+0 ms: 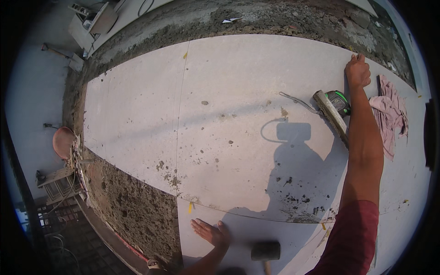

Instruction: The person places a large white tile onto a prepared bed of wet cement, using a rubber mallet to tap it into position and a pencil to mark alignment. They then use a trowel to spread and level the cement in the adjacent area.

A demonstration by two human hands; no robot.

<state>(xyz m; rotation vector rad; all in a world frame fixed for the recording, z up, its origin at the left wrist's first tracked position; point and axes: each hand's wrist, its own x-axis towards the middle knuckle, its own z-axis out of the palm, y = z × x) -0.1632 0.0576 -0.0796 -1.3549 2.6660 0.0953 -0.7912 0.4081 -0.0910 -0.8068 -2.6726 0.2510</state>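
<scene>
pale tiles (238,160) lie edge to edge over the ground, with a narrow seam between the two far ones and another dividing them from the near tile (195,252) at the bottom. the left hand (211,233) rests on that near tile, palm down, its fingers released and stretched out flat, close to a yellow clip (190,207) at the seam. the right hand (358,72) is at the far edge of the tiles, its fingers curled in; whether they grasp anything i cannot tell. below it, beside the forearm, a green and black tape measure (338,103) sits against a long straight bar (331,117), and a crumpled pink cloth (389,114) lies to the right. a mallet (266,251) with a dark head and light handle is right of the left hand. crumbs of mortar dot the tiles, and the rough mortar bed (133,208) shows at lower left.
</scene>
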